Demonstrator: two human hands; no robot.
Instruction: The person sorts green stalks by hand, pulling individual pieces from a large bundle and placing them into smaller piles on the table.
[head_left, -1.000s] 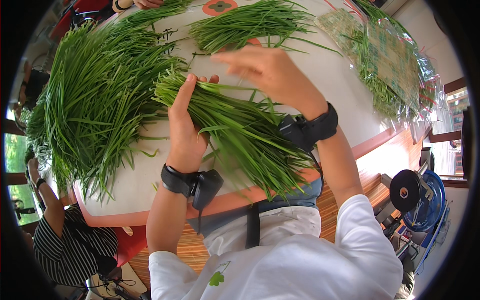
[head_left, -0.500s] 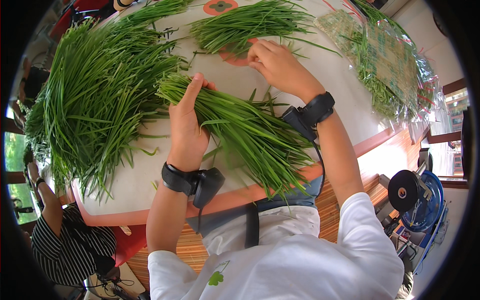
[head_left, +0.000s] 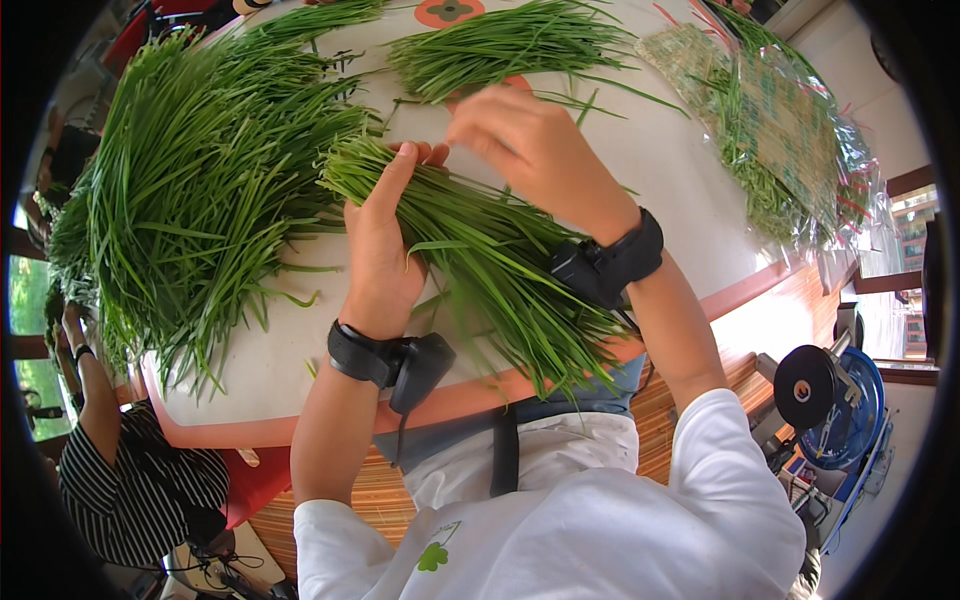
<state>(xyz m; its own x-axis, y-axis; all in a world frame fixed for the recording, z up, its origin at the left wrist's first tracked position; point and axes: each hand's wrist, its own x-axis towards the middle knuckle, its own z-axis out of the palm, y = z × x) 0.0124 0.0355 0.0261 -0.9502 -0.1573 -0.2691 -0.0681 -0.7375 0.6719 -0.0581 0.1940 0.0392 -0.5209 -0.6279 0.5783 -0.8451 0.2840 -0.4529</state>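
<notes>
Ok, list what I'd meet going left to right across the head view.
Large heap of green stalks → left hand → right hand → plastic-wrapped greens.

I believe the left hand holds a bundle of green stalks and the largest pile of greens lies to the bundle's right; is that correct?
Not quite: the left hand does hold a bundle of green stalks, but the head view shows the largest pile of greens lying to the bundle's left.
</notes>
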